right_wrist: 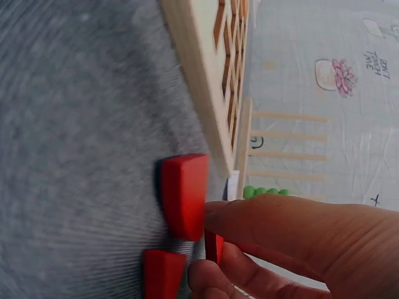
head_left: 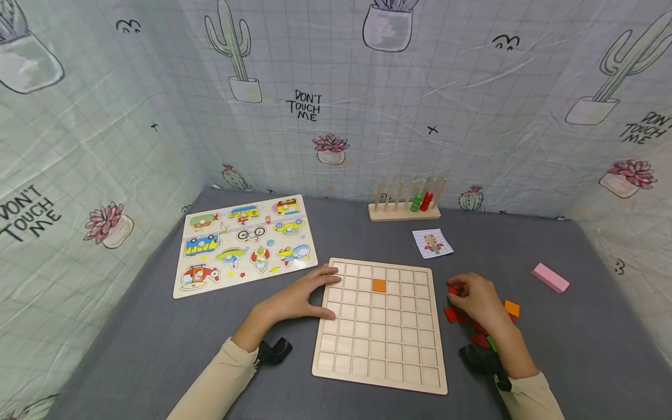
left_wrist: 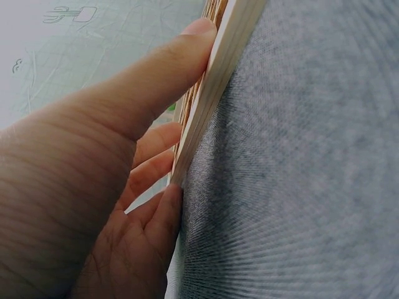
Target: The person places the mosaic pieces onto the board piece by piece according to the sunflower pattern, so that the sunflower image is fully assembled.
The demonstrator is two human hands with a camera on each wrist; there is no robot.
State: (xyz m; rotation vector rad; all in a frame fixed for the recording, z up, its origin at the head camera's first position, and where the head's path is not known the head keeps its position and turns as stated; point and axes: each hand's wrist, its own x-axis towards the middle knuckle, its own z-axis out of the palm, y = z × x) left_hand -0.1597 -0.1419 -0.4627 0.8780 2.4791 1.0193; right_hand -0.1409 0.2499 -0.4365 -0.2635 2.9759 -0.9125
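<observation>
A wooden grid board (head_left: 380, 350) lies on the grey cloth, with one orange tile (head_left: 379, 285) set in a cell near its top. My left hand (head_left: 326, 291) rests on the board's left edge (left_wrist: 206, 106), the thumb (left_wrist: 187, 50) and the fairly straight fingers (left_wrist: 156, 146) pressing against it. Right of the board lies a loose pile of red, orange and green tiles (head_left: 511, 308). My right hand (head_left: 458, 293) sits over that pile and pinches a small red tile (right_wrist: 214, 246) between thumb and fingertips. Two more red tiles (right_wrist: 184, 194) lie on the cloth beside it.
A vehicle peg puzzle (head_left: 245, 245) lies at the back left. A wooden rod rack with green and red beads (head_left: 405, 204) stands at the back, a small pattern card (head_left: 432, 242) in front of it. A pink block (head_left: 549, 277) lies far right. Printed cloth walls enclose the table.
</observation>
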